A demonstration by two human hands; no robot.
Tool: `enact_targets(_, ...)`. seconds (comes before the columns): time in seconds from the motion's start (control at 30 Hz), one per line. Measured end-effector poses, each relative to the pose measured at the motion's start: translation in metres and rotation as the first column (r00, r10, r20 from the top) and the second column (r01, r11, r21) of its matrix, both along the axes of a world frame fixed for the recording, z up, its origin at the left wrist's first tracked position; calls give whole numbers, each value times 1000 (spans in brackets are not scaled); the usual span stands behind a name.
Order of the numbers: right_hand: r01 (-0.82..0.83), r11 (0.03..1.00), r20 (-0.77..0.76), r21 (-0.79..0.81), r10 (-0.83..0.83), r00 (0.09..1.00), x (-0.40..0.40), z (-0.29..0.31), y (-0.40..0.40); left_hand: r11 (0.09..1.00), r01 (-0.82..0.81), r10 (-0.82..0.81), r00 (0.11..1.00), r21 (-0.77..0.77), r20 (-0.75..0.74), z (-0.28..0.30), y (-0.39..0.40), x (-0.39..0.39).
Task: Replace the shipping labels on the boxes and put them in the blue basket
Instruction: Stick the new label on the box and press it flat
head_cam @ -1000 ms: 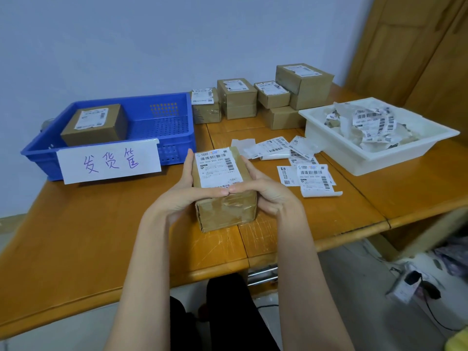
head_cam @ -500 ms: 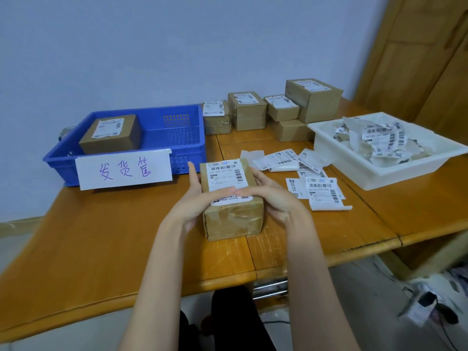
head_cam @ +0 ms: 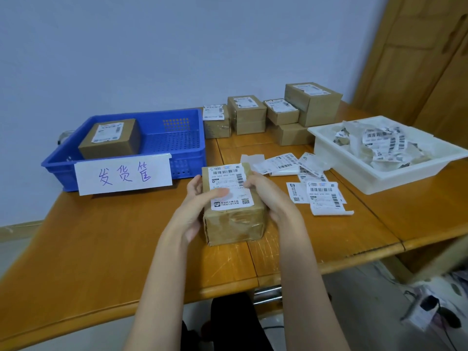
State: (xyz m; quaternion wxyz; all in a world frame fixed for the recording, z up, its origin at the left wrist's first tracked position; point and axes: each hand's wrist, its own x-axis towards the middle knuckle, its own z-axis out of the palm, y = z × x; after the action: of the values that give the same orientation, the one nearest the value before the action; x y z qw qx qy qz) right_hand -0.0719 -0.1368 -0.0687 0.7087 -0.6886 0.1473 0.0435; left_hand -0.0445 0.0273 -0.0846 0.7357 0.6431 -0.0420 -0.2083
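Pale blue wall backs a wooden bench (head_cam: 101, 249), with a wood door at far right partly cut off by the frame. Print on the shipping label (head_cam: 229, 184) is too small to read. Near centre, a cardboard box (head_cam: 235, 224) rests on the bench; the left hand (head_cam: 195, 211) cups its left side, thumb pressing the label, while the right hand (head_cam: 271, 196) grips its right side, fingertips on the label. At far left, the blue basket (head_cam: 177, 138) holds another labelled box (head_cam: 111, 138).

Left hand (head_cam: 196, 211) thumb slid across label (head_cam: 231, 184); right hand (head_cam: 268, 196) shifted up box (head_cam: 234, 216).
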Motion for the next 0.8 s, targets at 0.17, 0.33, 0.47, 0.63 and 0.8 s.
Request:
enact_targets(0.17, 70, 949, 3, -309, -73, 997, -2, 5, 14, 999, -25, 25, 1000, 35, -15, 2, -9, -1)
enact_targets(0.33, 91, 923, 2, -373, -98, 995, -7, 8, 17, 999, -49, 48, 998, -18, -41, 1, -8, -1)
enact_targets(0.47, 94, 937, -37, -338, -113, 993, -22, 5, 10, 991, -134, 134, 991, -31, 1, -2, -4, -8)
enact_targets(0.63, 71, 971, -71, -229, -89, 993, -36, -2, 12, 990, -137, 134, 989, 45, 64, -10, 2, -24)
enact_targets(0.8, 190, 933, -25, -306, -207, 978, -47, -5, 26, 961, -253, 248, 967, 110, 51, -8, -5, -46)
